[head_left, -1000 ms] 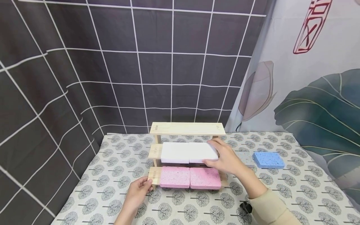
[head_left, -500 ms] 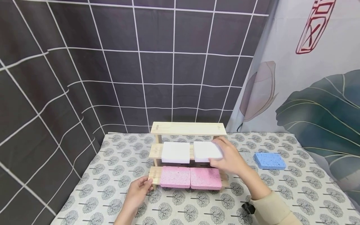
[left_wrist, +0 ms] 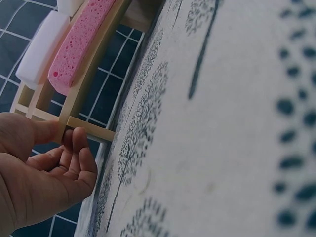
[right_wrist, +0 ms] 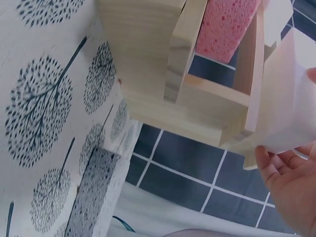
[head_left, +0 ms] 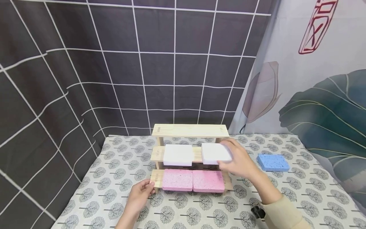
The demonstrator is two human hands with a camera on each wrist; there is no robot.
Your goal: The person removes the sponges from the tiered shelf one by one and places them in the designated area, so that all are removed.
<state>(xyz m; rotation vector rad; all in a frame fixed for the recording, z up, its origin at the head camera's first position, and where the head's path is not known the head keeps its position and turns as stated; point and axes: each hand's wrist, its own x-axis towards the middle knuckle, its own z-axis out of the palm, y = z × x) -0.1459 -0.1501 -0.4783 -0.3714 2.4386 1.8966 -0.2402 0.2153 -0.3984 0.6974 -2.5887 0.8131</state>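
Note:
A small three-tier wooden rack (head_left: 190, 130) stands on the table. My left hand (head_left: 140, 194) pinches the left end of its lowest board between thumb and fingers, seen close in the left wrist view. My right hand (head_left: 239, 162) grips the right side of a smooth white sponge (head_left: 215, 153) at the middle board, thumb in front and fingers behind. A second white sponge (head_left: 178, 154) lies farther left on that board, with bare wood between the two. Two pink sponges (head_left: 178, 180) sit side by side on the lowest board. The top board carries nothing.
A blue sponge (head_left: 273, 163) lies on the tree-print tablecloth (head_left: 114, 178) right of the rack. Near the rack is a grey sponge (right_wrist: 91, 192) in the right wrist view. A dark checked cloth (head_left: 154, 70) hangs behind and at left, a floral curtain (head_left: 320, 105) at right.
My right hand has moved right with its white sponge, which touched the other white one a second ago and now stands apart. My left hand has stayed at the lowest board's end.

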